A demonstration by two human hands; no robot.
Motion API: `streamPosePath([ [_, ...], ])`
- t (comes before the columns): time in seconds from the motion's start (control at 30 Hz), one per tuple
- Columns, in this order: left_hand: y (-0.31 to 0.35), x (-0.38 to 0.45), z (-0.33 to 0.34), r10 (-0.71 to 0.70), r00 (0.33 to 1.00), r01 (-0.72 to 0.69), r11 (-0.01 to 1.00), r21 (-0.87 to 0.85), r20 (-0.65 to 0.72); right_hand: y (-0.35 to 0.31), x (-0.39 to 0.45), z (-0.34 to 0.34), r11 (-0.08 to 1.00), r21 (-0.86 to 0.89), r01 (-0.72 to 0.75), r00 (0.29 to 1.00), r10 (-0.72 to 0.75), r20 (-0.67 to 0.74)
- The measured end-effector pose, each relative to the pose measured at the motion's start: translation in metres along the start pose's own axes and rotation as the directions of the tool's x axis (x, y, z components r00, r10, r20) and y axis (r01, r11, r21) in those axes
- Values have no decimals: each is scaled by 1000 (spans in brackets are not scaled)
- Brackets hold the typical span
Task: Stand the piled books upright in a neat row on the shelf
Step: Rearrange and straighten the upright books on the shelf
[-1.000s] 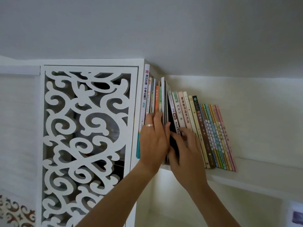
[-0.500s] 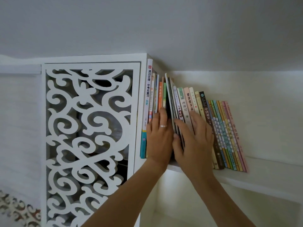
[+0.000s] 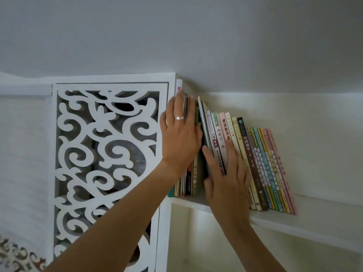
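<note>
A row of books [image 3: 253, 165] stands on the white shelf [image 3: 314, 222] and leans to the left. My left hand [image 3: 179, 138], a ring on one finger, lies flat with straight fingers against the spines of the leftmost upright books [image 3: 188, 181], next to the tall white book [image 3: 179, 87] by the cabinet side. My right hand [image 3: 227, 181] presses with straight fingers on the spines of the leaning books in the middle of the row. A dark gap shows between the two groups. Thin coloured books [image 3: 275, 169] lean at the row's right end.
A white cabinet with a carved scroll-pattern panel [image 3: 106, 165] stands left of the shelf. The ceiling sits close above the books. To the right of the row the shelf board continues bare along the wall [image 3: 314, 134]. A lower compartment [image 3: 206, 242] opens beneath the shelf.
My left hand has slid up and to the left over the leftmost spines. My right hand has stayed pressed on the leaning middle books. The view has shifted slightly.
</note>
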State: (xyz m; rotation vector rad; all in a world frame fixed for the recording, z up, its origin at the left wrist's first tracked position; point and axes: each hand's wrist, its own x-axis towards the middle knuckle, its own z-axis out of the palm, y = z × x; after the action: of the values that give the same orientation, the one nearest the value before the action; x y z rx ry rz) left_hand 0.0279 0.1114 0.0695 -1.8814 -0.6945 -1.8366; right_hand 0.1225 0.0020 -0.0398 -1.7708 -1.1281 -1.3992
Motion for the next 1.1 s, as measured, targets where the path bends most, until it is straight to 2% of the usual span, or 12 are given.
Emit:
streamPosePath([
  [0.23, -3, -9, 8, 7, 1000, -7, 1000, 13, 24, -20, 23, 4, 997, -2, -71, 992, 70, -104],
  [0.33, -5, -11, 8, 23, 999, -22, 1000, -13, 29, -25, 24, 13, 996, -11, -84, 993, 83, -89],
  [0.7, -4, -16, 9, 17, 1000, -18, 998, -65, -13, -27, 22, 21, 983, 163, -89, 982, 113, -148],
  [0.97, -7, -15, 6, 19, 1000, -22, 991, -134, -25, -33, 27, 22, 991, 27, -130, 986, 132, -105],
  [1.1, -8, -14, 8, 14, 1000, -18, 978, -210, -20, -31, 30, 23, 978, 176, -114, 978, 142, -155],
])
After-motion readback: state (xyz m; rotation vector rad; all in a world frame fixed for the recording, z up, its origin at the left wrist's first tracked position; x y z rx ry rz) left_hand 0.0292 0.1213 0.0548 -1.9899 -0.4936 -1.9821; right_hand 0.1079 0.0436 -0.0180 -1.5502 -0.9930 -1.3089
